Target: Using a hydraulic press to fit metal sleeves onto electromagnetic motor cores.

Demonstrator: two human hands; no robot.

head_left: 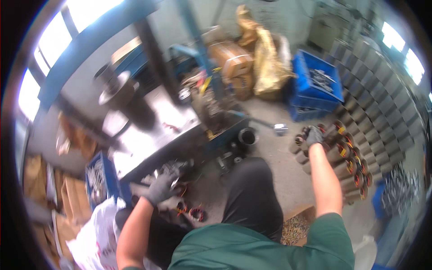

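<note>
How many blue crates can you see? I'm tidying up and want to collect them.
2. One blue crate sits on the floor at upper right, beside the yellow bags. Another crate stands at lower left, by the press table. Others may be hidden.

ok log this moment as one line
left hand: gloved, on metal part at press table edge | right hand: gloved, reaching into stacked tubes | grip: unclear, blurred

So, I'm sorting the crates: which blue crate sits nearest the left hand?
The small blue crate beside the left hand, under the workbench edge; the other blue crate stands far off by the back wall.
</note>
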